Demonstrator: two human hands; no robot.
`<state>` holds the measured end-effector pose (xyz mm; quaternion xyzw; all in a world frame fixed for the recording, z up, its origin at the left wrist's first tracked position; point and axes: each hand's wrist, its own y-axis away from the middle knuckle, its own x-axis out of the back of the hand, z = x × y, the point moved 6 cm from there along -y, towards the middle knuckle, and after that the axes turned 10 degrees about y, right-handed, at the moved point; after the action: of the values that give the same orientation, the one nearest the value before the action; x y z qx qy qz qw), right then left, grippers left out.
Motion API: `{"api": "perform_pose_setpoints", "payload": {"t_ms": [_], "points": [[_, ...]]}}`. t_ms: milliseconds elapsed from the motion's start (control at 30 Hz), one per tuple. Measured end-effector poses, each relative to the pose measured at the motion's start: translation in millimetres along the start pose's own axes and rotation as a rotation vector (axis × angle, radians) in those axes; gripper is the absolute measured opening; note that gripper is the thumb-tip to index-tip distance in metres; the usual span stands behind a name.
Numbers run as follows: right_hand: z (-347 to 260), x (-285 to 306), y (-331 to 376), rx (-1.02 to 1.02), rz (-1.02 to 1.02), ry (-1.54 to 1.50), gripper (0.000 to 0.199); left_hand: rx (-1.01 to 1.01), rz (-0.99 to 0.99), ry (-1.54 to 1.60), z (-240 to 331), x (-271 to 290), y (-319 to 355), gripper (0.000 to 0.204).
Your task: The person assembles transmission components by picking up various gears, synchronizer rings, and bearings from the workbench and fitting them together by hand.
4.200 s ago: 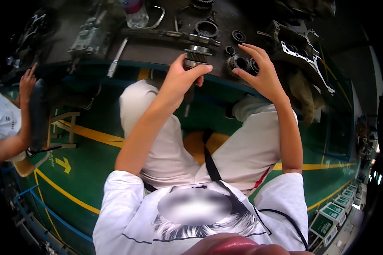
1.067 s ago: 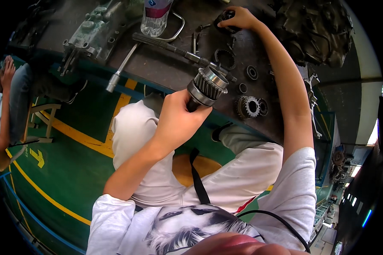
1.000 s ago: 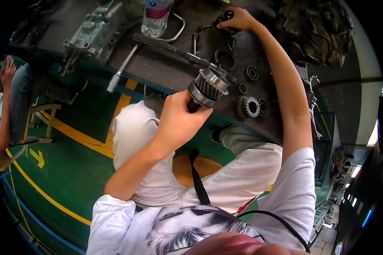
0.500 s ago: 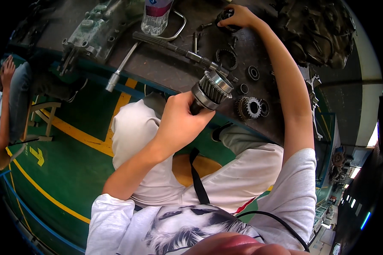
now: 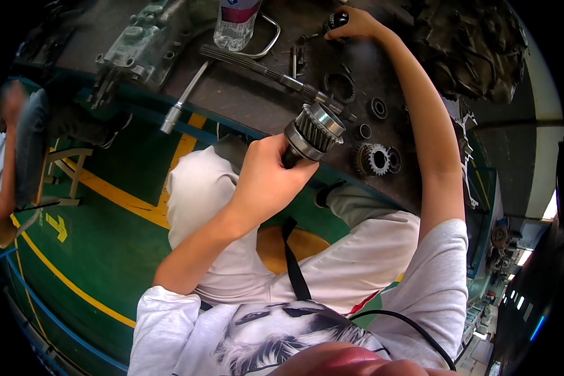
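Note:
My left hand (image 5: 271, 178) is closed round the dark end of a gear shaft (image 5: 314, 131). On the shaft sit a helical gear and a shiny bearing ring, tilted up to the right, just off the bench's near edge. At the far side of the bench my right hand (image 5: 359, 26) has its thumb and fingers round a dark, round metal part (image 5: 336, 24), whose kind I cannot make out. A long splined shaft (image 5: 276, 75) lies beyond the left hand, with a dark toothed ring (image 5: 340, 88) beside its right end.
Bearings (image 5: 378, 108) and a gear (image 5: 374, 160) lie on the dark bench (image 5: 244, 116). A socket wrench (image 5: 172, 118) juts over its edge near a water bottle (image 5: 235, 28). Gearbox housings (image 5: 131, 50) stand left and right (image 5: 473, 50). Another person (image 5: 6, 144) sits at left.
The whole view has shifted slightly, moving the bench things a little right and down. Both hands keep their hold. The other person's hand at left is now blurred by motion.

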<state>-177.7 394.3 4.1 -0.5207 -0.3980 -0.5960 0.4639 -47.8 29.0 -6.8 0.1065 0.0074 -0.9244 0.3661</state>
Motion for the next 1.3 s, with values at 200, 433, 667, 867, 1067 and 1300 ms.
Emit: {"api": "perform_pose_setpoints", "payload": {"t_ms": [200, 433, 667, 867, 1067, 1300], "points": [[-12, 14, 20, -0.128, -0.116, -0.179, 0.089, 0.023, 0.015, 0.007, 0, 5, 1, 0.020], [-14, 17, 23, -0.130, -0.123, -0.236, 0.090, 0.028, -0.008, -0.001, -1, 4, 3, 0.017], [-6, 12, 22, -0.147, -0.148, -0.268, 0.094, 0.005, 0.019, 0.000, -2, 3, 2, 0.021], [2, 6, 23, -0.222, -0.157, -0.352, 0.099, 0.011, 0.015, 0.016, -2, 2, 2, 0.020], [-8, 5, 25, -0.178, -0.170, -0.302, 0.102, 0.028, 0.005, -0.014, 2, 4, 1, 0.020], [-7, -6, 29, -0.190, -0.188, -0.228, 0.108, 0.032, 0.011, 0.000, -1, 1, 2, 0.020]]}}
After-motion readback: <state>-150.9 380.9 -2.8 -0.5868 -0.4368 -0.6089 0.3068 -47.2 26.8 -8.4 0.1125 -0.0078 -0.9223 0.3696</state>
